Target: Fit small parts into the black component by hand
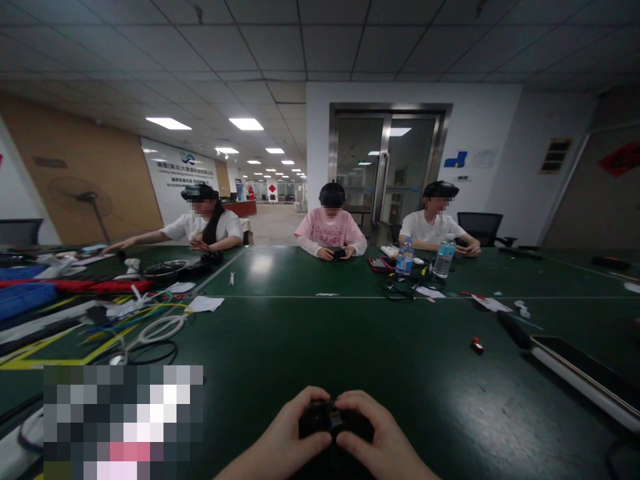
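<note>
A black game controller (336,420) is gripped between my two hands at the bottom middle, just above the green table. My left hand (295,430) wraps its left side, with the index finger over the far edge and the thumb on the near side. The right side lies in my right hand (373,433), held in much the same way. Both thumbs nearly meet at the middle of the controller. Its underside and my other fingers are hidden.
Cables (160,330), blue trays (27,300) and papers (205,304) clutter the left. To the right lie a small red-and-black object (477,345) and a flat dark-screened device (590,370). Water bottles (444,257) stand farther back. Three people wearing headsets sit across the green table (280,340).
</note>
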Tool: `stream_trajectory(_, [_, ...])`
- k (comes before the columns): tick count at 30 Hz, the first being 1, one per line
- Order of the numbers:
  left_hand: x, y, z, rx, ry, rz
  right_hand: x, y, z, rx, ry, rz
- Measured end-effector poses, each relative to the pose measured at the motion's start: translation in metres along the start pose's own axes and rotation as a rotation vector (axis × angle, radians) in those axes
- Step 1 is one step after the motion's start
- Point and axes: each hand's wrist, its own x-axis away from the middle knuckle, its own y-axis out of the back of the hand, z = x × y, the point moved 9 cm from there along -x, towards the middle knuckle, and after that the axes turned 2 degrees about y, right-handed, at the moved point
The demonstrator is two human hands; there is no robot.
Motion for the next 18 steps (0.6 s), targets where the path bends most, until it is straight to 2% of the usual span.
stream_trajectory(18, [-0.0007,-0.0012,0.0039,-0.018,0.044,0.017,-0.0007,-0.0021,-0.0081,0.001,-0.023,-0.01])
